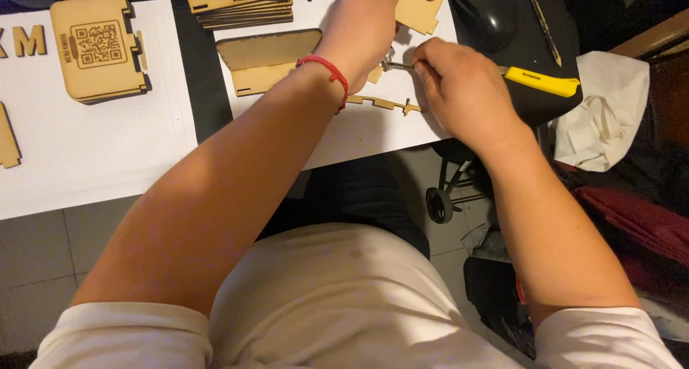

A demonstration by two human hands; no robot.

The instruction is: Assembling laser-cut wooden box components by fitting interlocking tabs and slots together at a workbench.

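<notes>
My right hand (459, 89) is wrapped tight around the yellow-handled craft knife (538, 81), fingers closed on the handle, the metal tip poking out leftward toward a small wooden part (375, 73) on the white sheet (359, 136). My left hand (362, 21) sits just above it, red string bracelet (326, 69) on the wrist, pressing down on a light laser-cut plywood piece (423, 7) at the top edge of the view. From here I can't tell whether those left fingers are pinched on it or just flat on it; they run out of frame.

The blade tip meets the work right between my two hands, near the middle of the sheet. Just below lies a thin notched wooden strip (384, 103), and to the left a flat panel with rounded corners (269, 59).

To do this well, I judge I want short, shallow strokes, blade angled away from my left fingers, which sit close to the tip. Holding hand steady, pressure light, and I let the edge work rather than force it, since thin plywood tabs look likely to snap.

Further left on the counter sit a stack of cut panels (240, 7) and an engraved wooden plate (97, 46). A black mouse (484, 14) lies at the upper right.
</notes>
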